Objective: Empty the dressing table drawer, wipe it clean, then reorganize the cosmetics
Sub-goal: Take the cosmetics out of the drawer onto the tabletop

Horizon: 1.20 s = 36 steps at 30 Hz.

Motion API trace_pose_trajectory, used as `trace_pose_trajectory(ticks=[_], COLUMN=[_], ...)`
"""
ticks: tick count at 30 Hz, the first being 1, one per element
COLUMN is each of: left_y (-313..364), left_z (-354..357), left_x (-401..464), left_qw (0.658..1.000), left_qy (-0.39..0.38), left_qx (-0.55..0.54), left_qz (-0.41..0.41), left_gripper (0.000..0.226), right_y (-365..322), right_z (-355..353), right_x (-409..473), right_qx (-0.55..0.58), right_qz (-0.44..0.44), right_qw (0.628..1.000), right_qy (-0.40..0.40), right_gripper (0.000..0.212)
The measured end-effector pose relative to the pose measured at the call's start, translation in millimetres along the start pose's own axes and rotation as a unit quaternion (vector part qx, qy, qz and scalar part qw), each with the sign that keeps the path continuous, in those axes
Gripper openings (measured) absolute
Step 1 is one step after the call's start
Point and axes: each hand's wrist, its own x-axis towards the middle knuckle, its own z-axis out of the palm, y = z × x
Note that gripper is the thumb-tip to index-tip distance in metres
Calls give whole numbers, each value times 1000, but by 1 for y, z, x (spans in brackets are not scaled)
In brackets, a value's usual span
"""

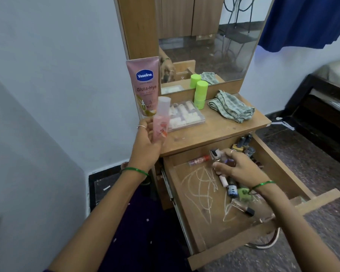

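Note:
The wooden drawer [194,238] stands pulled out, its floor marked with pale scribbles. My left hand [145,146] holds a pink translucent bottle [161,122] upright over the left end of the dressing table top [224,130]. My right hand [238,167] is inside the drawer, fingers closed on a small silver-capped bottle [216,155]. Several small cosmetics lie along the drawer's right side, among them a red-capped tube [199,160], a blue bottle [232,191] and a black-capped clear bottle [242,207]. More little bottles [243,144] crowd the far right corner.
On the table top stand a pink Vaseline tube [144,85], a clear case of lipsticks [186,116], a green bottle [200,95] and a crumpled patterned cloth [232,107]. A mirror [214,46] rises behind. A wall is at the left, a dark bed frame [326,107] at the right.

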Motion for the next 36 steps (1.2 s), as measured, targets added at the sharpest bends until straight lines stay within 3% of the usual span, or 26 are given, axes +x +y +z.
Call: trace_pose_trajectory(ticks=[2,5,10,17,22,36], left_y=[-4,-15,-24,-30,-33,-40], left_z=[-5,-8,-6,-2,-3,-10], left_x=[13,31,45,58,65,71], left_qw=[999,998,995,993,992,984], left_qy=[22,30,58,68,88,114], left_qx=[22,60,78,87,82,122], left_qz=[14,12,17,38,37,69], left_gripper=[37,39,43,44,40,38], right_y=[-15,-38,-78,-80,-77,-83], right_z=[-6,-13,-10,9,25,60], right_x=[-7,-3,22,55,63,81], right_qx=[33,-77,-110,13,41,27], right_qz=[0,-49,-97,-61,-39,-40], right_qw=[999,995,987,995,996,989], right_qy=[2,50,71,77,76,143], right_gripper=[11,26,17,23,29,27])
